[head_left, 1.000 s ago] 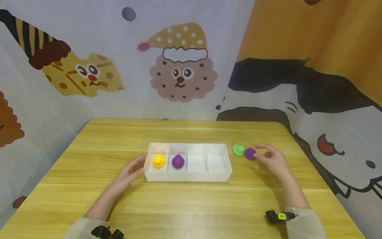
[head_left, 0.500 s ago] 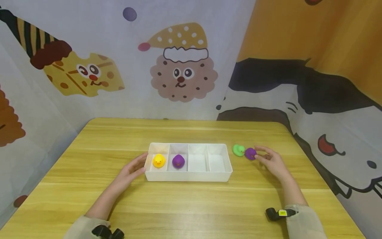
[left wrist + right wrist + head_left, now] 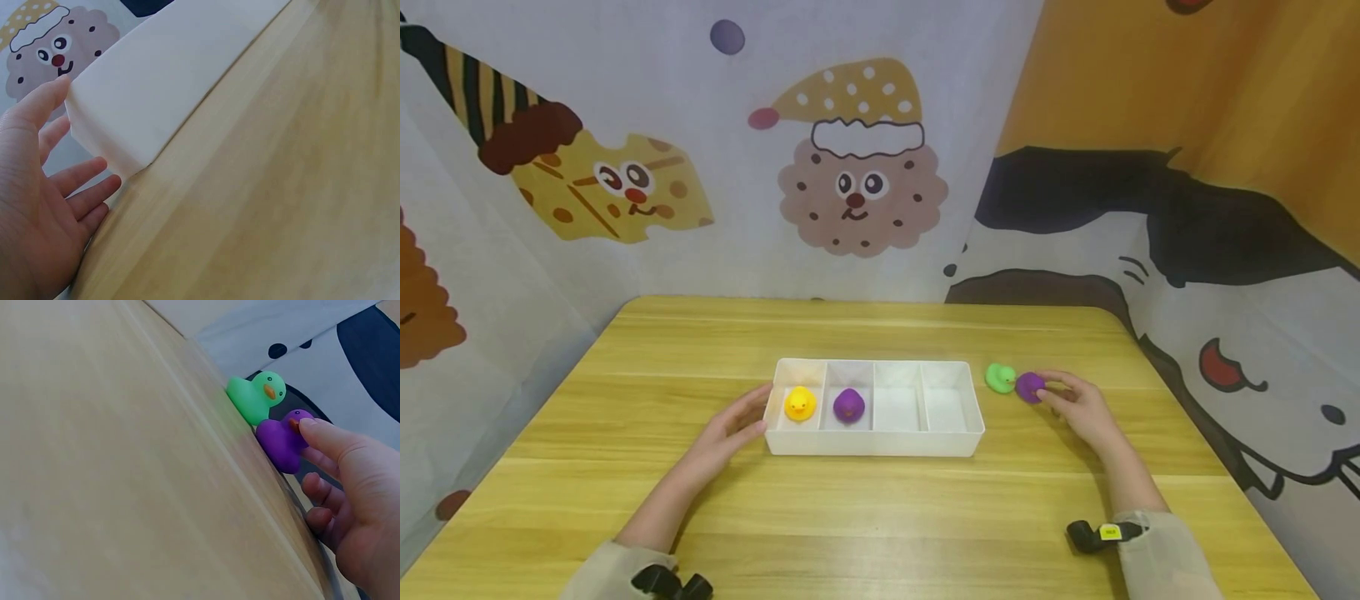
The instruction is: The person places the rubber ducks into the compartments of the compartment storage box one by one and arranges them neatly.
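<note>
A white box (image 3: 876, 444) with several compartments stands mid-table. A yellow rubber duck (image 3: 800, 403) sits in its leftmost compartment and a purple duck (image 3: 849, 406) in the one beside it. My left hand (image 3: 730, 431) rests at the box's left end, fingers loosely spread; in the left wrist view the thumb tip touches the box's (image 3: 144, 87) corner. To the right of the box, my right hand (image 3: 1082, 410) pinches a second purple rubber duck (image 3: 279, 444) by the head between thumb and forefinger. Touching or very close to that duck is a green rubber duck (image 3: 250, 400).
The wooden table (image 3: 880, 517) extends on all sides of the box. Behind it hangs a cloth (image 3: 722, 267) printed with cartoon figures. Both wrists carry black cameras (image 3: 1097, 536) over light sleeves.
My right hand's fingers have closed in a little to the left onto the purple duck's head. The left hand, the box and the other ducks have stayed put.
</note>
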`<control>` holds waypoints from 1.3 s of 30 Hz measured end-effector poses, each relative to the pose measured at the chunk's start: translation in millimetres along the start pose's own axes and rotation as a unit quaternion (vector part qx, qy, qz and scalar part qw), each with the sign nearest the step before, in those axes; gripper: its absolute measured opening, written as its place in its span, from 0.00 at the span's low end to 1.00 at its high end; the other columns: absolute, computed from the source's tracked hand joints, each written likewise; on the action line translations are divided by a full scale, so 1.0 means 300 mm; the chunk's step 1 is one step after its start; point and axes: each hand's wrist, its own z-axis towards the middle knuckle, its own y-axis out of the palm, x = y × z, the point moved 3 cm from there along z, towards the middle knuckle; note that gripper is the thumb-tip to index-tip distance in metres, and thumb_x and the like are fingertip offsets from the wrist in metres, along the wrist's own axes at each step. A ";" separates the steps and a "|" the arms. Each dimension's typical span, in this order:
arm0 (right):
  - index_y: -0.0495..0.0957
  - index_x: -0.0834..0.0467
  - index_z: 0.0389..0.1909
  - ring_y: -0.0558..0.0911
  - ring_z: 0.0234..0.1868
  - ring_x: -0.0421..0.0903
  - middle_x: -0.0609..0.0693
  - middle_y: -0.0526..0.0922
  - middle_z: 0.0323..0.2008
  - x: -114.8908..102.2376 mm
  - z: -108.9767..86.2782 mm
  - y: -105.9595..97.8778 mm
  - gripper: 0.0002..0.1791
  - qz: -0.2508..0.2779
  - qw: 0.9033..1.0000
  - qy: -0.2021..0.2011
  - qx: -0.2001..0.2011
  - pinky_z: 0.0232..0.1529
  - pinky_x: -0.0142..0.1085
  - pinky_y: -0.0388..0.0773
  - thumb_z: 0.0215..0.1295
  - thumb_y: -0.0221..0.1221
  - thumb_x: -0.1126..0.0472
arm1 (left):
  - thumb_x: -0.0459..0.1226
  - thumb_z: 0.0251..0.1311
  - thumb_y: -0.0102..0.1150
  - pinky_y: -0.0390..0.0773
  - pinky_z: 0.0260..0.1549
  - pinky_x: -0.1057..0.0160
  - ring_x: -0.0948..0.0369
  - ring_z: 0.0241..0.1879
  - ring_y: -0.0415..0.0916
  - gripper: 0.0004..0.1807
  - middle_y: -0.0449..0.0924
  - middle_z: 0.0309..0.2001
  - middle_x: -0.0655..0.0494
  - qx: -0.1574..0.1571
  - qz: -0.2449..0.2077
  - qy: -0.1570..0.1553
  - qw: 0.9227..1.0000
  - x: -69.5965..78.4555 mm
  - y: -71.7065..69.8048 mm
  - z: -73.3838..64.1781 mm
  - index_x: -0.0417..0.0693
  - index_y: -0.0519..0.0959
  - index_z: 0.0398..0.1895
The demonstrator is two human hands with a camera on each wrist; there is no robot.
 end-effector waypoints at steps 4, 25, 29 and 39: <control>0.74 0.60 0.59 0.77 0.28 0.44 0.60 0.77 0.50 -0.003 -0.001 0.000 0.24 0.003 1.000 -0.002 0.006 0.25 0.34 0.75 0.66 0.60 0.53 | 0.34 0.71 0.48 0.67 0.53 0.66 0.41 0.64 0.61 0.29 0.61 0.67 0.38 -0.001 0.000 -0.001 1.000 0.003 0.001 0.000 0.48 0.57 0.73; 0.75 0.58 0.58 0.69 0.16 0.42 0.61 0.76 0.26 -0.075 -0.020 -0.019 0.24 -0.012 0.998 0.004 0.062 0.13 0.33 0.67 0.64 0.62 0.52 | 0.34 0.71 0.48 0.63 0.55 0.40 0.40 0.63 0.62 0.29 0.62 0.67 0.37 -0.001 0.000 0.006 1.000 0.004 0.004 0.001 0.47 0.57 0.73; 0.76 0.59 0.57 0.65 0.16 0.38 0.50 0.74 0.25 -0.105 -0.025 -0.026 0.23 -0.017 0.996 -0.010 0.081 0.13 0.33 0.65 0.64 0.63 0.52 | 0.35 0.71 0.49 0.66 0.55 0.48 0.41 0.63 0.62 0.29 0.62 0.67 0.38 0.000 0.003 0.003 1.000 0.004 0.002 -0.001 0.47 0.57 0.73; 0.77 0.60 0.57 0.63 0.17 0.36 0.46 0.74 0.42 -0.196 -0.034 -0.025 0.22 -0.015 0.994 -0.061 0.094 0.12 0.32 0.62 0.64 0.62 0.56 | 0.37 0.71 0.49 0.66 0.55 0.50 0.42 0.64 0.61 0.29 0.62 0.67 0.39 0.001 0.002 -0.003 1.000 0.004 -0.001 -0.003 0.49 0.57 0.74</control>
